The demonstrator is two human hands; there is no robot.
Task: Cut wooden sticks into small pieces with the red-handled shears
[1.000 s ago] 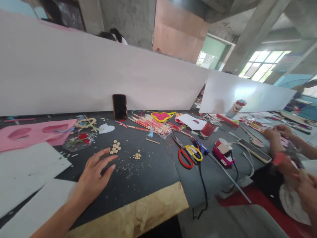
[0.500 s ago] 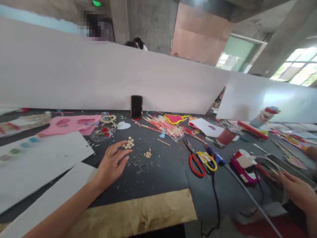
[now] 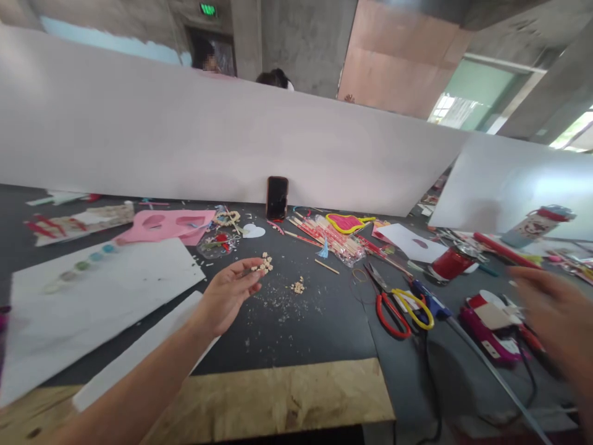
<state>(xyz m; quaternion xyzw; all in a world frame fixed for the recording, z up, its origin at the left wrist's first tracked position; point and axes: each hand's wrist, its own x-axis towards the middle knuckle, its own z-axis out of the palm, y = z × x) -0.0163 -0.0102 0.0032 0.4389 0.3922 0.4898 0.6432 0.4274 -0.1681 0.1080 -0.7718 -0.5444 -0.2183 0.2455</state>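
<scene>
My left hand [image 3: 227, 293] is at the middle of the dark table, fingertips closed around a small cluster of pale wooden-looking pieces [image 3: 266, 264]. Part of that cluster is hidden by the fingers. Just right of it lies a little pile of similar, smaller pieces [image 3: 298, 285], with pale crumbs scattered around. My right hand [image 3: 551, 309] is smeared by motion at the right side, over the table near a magenta device [image 3: 486, 340] with a white and red spool-like thing on top. Its fingers do not show clearly.
Scissors [image 3: 393, 309] with red and yellow handles lie beside a blue glue gun [image 3: 430, 300]. A phone [image 3: 277, 198] leans on the white partition [image 3: 231, 136]. White sheets [image 3: 102, 296], pink foam [image 3: 162, 225], wrapped sticks [image 3: 333, 241], a red jar [image 3: 451, 264] and a bottle [image 3: 540, 225] stand around.
The view has swung left. My right hand has lifted and moved inward from the clear strip or cord at the right. My left fingers have drawn closer together at the cluster, which looks slightly turned.
</scene>
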